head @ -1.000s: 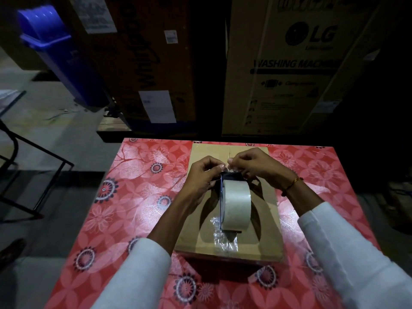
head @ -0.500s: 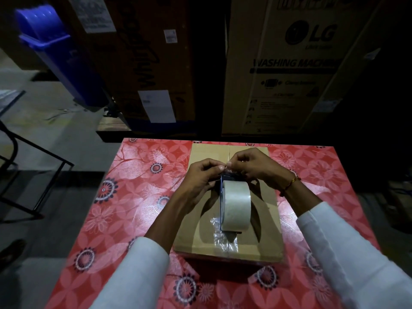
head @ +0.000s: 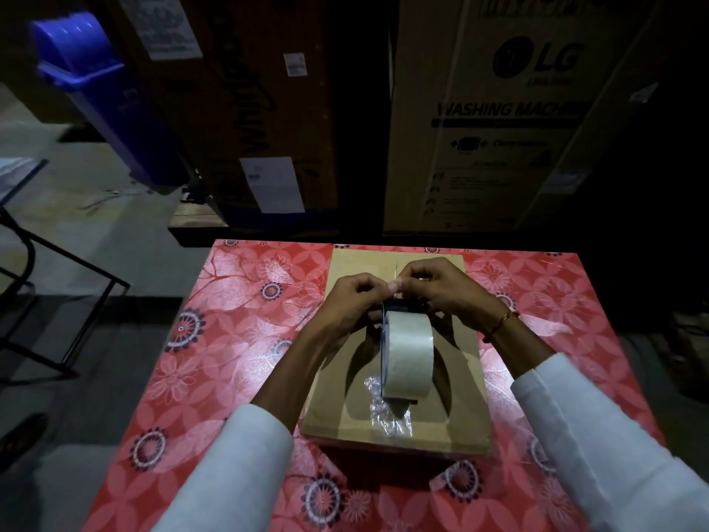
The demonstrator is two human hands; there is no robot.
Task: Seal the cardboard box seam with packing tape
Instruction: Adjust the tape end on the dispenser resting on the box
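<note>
While the head camera looks down on a table with a red floral cloth (head: pixel 238 362), a flat cardboard box (head: pixel 460 378) lies at its middle, long axis running from the person toward the far edge. Its centre seam (head: pixel 396 263) follows that same line and shows bare at the far end. A crumpled strip of clear tape (head: pixel 387 416) sits on the seam at the near end, touching the box top.

Standing on edge on the box, the tape roll (head: pixel 408 355) in its dark dispenser has its broad face turned toward the camera, its band lined up along the seam. The left hand (head: pixel 345 305) and right hand (head: pixel 441 289) meet just above the far side of the roll, fingers curled narrow and pinching together at what looks like the loose tape end (head: pixel 395 288); the tape itself is too clear to make out there. A thin bracelet (head: pixel 500 322) rings the right wrist, and both forearms wear white sleeves (head: pixel 238 462).

Beyond the table stand large cartons, one printed with washing machine (head: pixel 510 109), and a blue bin (head: pixel 96 94) on the left.
</note>
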